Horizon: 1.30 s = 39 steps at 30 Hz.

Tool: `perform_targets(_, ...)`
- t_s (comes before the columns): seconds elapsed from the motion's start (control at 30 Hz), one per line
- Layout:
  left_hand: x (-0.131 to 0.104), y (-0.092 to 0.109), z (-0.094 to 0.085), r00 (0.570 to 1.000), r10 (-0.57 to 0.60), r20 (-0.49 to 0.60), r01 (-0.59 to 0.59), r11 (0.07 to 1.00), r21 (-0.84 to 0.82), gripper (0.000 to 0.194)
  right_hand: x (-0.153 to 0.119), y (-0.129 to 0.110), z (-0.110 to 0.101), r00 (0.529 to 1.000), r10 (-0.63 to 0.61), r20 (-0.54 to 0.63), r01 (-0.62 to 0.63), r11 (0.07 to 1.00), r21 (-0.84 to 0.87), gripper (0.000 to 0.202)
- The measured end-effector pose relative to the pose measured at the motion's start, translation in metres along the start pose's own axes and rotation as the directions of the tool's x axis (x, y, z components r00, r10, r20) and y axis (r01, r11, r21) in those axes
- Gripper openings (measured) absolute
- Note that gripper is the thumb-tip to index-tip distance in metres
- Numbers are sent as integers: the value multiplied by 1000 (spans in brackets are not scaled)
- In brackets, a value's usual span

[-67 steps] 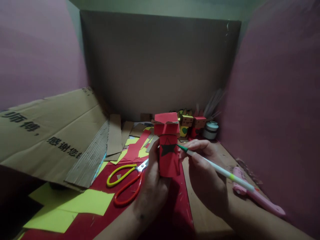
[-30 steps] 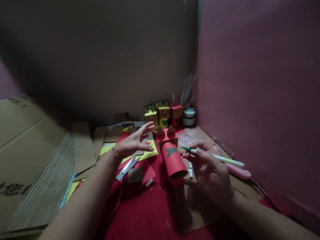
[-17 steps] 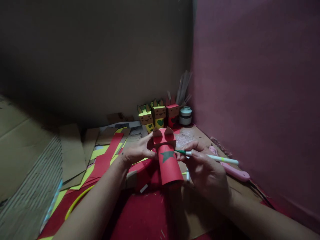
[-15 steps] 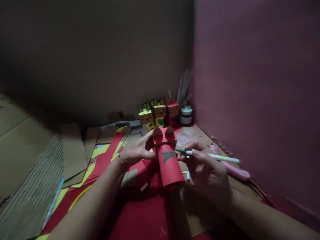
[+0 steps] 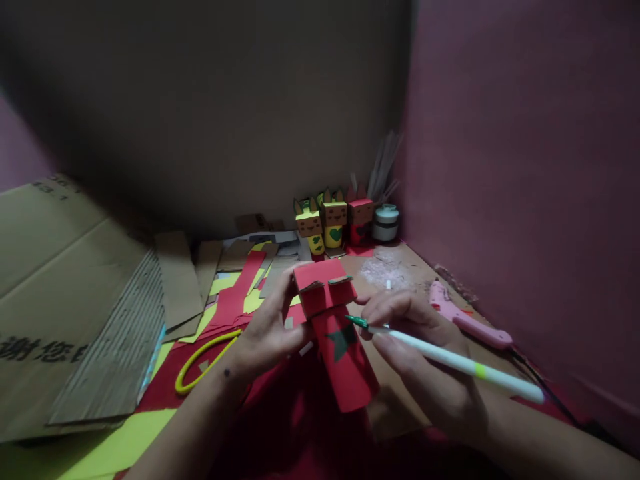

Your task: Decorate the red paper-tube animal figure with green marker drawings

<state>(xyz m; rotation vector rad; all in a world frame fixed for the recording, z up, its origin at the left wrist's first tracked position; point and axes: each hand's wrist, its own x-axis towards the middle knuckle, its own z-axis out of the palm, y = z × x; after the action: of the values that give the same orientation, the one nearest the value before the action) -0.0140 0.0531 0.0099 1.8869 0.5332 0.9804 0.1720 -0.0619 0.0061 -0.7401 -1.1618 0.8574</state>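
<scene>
My left hand [image 5: 273,333] grips a red paper figure [image 5: 357,383] from its left side, thumb and fingers around the box-shaped head. The figure tilts, showing the top of its head with two cardboard ears and a red tube body bearing a dark green star [image 5: 342,343]. Between the fingers of my right hand [image 5: 425,360] is a white marker [image 5: 450,360] with a green tip and a yellow-green band. Its tip is at the body's upper right, just above the star; whether it touches the paper I cannot tell.
Behind stand yellow figures [image 5: 335,215], a red one [image 5: 361,217] and a lidded jar [image 5: 385,223]. A pink glue gun [image 5: 470,323] lies right. At left are cardboard strips [image 5: 177,277], yellow-handled scissors [image 5: 185,380], red paper [image 5: 240,293] and a large cardboard box [image 5: 45,267].
The view has shifted left. The red figure has tipped so that more of its head top shows, and the marker now slants more steeply, its tip above the star.
</scene>
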Motion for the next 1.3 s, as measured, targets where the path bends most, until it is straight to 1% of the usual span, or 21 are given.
perform_targets(0.13, -5, -4, 2, 996, -35, -76, 34, 999, -11, 82, -1, 2, 6, 998, 7, 60, -7, 1000, 9, 9)
perform_targets(0.23, -7, -4, 2, 995, -34, -90, 33, 999, -13, 81, 0, 3, 8, 998, -2, 63, 4, 999, -36, 8)
perform_targets(0.33, -5, -3, -1, 995, -12, -95, 9, 1000, -30, 77, 1, 3, 11, 994, -81, 68, 91, 984, -154, 10)
perform_targets(0.43, -4, -2, -3, 993, 10, -116, -12, 1000, -21, 76, 2, 3, 12, 980, -162, 112, 185, 956, -226, 14)
perform_targets(0.5, -4, -2, -5, 992, 31, -121, -32, 999, -7, 76, 2, 5, 13, 975, -177, 130, 205, 947, -248, 15)
perform_targets(0.67, -5, -2, -4, 991, 65, -117, -64, 998, 14, 72, -1, 9, 15, 961, -246, 127, 274, 915, -295, 17)
perform_targets(0.83, -7, -1, -3, 991, 80, -104, -79, 997, 15, 69, -3, 12, 13, 967, -219, 133, 249, 922, -297, 17)
perform_targets(1.0, -8, 0, -3, 994, 50, -98, -50, 999, 1, 68, -2, 15, 12, 962, -235, 136, 266, 916, -301, 17)
perform_targets(1.17, -8, 2, -2, 990, 92, -111, -87, 995, 46, 66, -3, 17, 13, 964, -234, 129, 263, 919, -294, 17)
perform_targets(1.3, -6, 7, -3, 988, 112, -105, -107, 993, 44, 64, -4, 15, 14, 960, -255, 118, 278, 919, -279, 18)
